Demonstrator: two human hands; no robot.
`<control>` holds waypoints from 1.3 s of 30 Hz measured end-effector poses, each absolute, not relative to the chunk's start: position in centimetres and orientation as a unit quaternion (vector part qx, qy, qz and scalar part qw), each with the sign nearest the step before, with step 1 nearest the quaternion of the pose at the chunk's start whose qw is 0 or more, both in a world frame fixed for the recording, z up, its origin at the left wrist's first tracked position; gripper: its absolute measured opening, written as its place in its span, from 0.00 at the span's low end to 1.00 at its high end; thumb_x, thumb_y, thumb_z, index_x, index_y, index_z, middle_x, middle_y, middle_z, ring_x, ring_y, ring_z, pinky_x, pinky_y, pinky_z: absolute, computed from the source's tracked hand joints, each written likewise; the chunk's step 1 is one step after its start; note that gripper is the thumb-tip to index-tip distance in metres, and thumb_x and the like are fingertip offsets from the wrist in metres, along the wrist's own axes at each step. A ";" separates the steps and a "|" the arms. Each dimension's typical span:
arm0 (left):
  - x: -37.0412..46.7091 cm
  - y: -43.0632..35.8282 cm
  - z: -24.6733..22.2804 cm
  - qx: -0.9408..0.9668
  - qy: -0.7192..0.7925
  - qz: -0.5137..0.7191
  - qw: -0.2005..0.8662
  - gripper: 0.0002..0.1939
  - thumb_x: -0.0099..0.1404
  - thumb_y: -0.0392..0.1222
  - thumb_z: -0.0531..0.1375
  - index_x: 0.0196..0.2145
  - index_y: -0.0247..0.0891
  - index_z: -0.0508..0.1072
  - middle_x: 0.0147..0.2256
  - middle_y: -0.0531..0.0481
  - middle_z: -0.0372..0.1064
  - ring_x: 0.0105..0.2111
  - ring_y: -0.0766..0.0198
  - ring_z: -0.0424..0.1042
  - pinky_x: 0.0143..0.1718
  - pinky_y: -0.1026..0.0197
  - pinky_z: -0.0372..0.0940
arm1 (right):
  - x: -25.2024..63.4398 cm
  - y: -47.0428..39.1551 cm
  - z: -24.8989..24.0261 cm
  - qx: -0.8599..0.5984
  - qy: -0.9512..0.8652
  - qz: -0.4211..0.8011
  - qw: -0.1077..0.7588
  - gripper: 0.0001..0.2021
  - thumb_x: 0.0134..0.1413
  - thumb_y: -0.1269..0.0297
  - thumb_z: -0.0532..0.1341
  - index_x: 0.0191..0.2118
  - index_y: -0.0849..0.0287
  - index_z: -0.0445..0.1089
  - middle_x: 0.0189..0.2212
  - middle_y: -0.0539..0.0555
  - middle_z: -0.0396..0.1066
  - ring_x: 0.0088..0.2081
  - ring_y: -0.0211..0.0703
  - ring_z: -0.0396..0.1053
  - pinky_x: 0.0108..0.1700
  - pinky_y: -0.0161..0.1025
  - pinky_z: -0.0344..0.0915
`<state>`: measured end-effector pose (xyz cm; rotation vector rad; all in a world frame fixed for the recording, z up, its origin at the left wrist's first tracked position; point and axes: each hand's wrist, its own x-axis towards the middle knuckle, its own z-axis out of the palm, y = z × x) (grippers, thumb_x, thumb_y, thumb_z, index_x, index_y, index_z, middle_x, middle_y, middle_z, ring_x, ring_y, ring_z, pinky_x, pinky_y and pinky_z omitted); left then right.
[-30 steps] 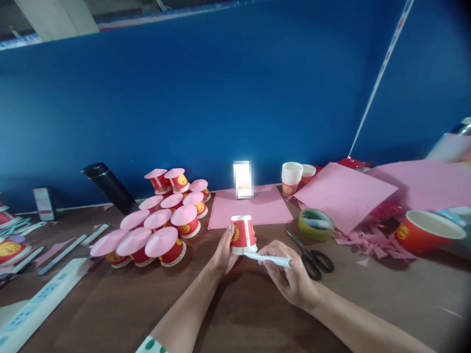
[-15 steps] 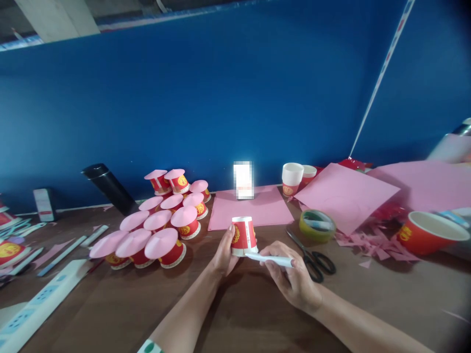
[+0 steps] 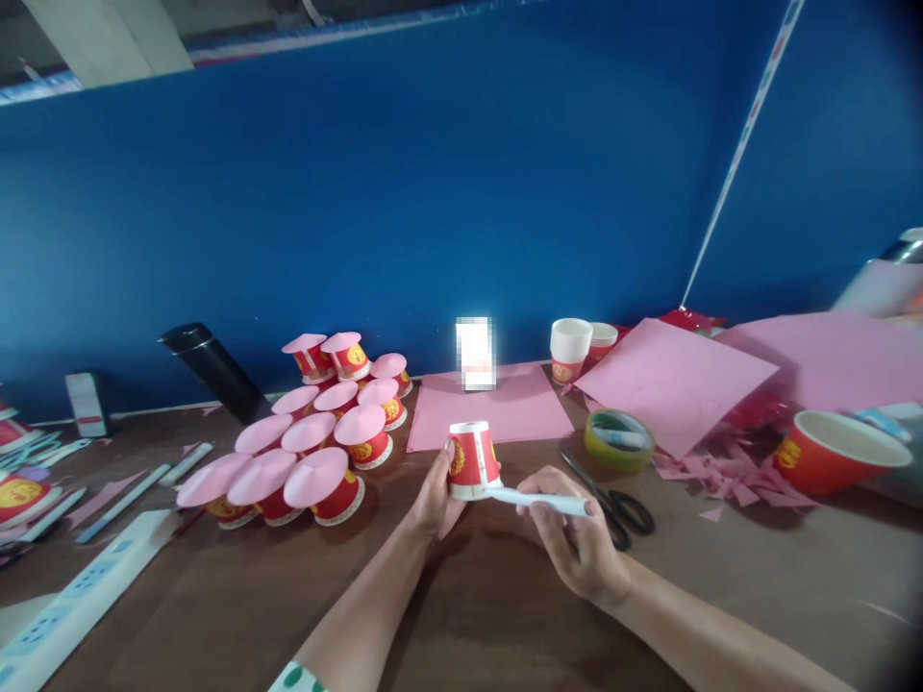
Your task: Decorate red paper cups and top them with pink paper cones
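Note:
An upside-down red paper cup (image 3: 474, 463) with a white stripe and yellow print is held by my left hand (image 3: 436, 498), whose fingers wrap round its left side. My right hand (image 3: 569, 533) pinches a white pen-like tool (image 3: 552, 503), its tip touching the cup's lower rim at the right. Several red cups topped with pink paper cones (image 3: 317, 478) stand to the left. Behind the held cup lie pink sheets (image 3: 497, 408). Black-handled scissors (image 3: 627, 514) are just beyond my right hand.
A tape roll (image 3: 618, 440), pink scraps (image 3: 735, 471) and a large red cup (image 3: 840, 452) lie at the right. White cups (image 3: 570, 348) stand near the blue partition (image 3: 433, 192). At the left are a black bottle (image 3: 216, 370) and a power strip (image 3: 83, 591).
The held cup has shifted slightly left and tilted a little. My right hand has moved slightly right, with the tool's tip still at the lower rim.

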<state>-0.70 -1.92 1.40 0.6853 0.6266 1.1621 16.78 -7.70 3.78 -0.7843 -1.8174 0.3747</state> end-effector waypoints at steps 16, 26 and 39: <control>-0.7 -2.0 2.2 0.275 0.281 0.535 0.747 0.23 0.60 0.55 0.54 0.38 0.31 0.72 0.35 0.42 0.73 0.35 0.55 0.72 0.44 0.52 0.61 | 16.6 -7.5 3.6 -0.296 -0.803 0.144 0.497 0.10 0.54 0.72 0.54 0.43 0.59 0.65 0.31 0.55 0.69 0.30 0.42 0.65 0.35 0.40 0.63; -0.3 -2.0 2.3 0.276 0.294 0.541 0.738 0.23 0.60 0.56 0.54 0.39 0.31 0.71 0.36 0.42 0.73 0.37 0.55 0.71 0.44 0.53 0.61 | 16.5 -7.4 3.8 -0.294 -0.813 0.148 0.480 0.11 0.55 0.70 0.53 0.44 0.59 0.66 0.32 0.57 0.69 0.31 0.43 0.65 0.35 0.42 0.64; -0.3 -1.7 1.3 0.282 0.278 0.553 0.733 0.19 0.61 0.52 0.55 0.41 0.33 0.71 0.40 0.43 0.72 0.41 0.58 0.70 0.46 0.57 0.60 | 16.5 -7.3 3.9 -0.304 -0.809 0.132 0.486 0.11 0.56 0.71 0.52 0.44 0.60 0.66 0.34 0.57 0.70 0.32 0.43 0.65 0.36 0.41 0.64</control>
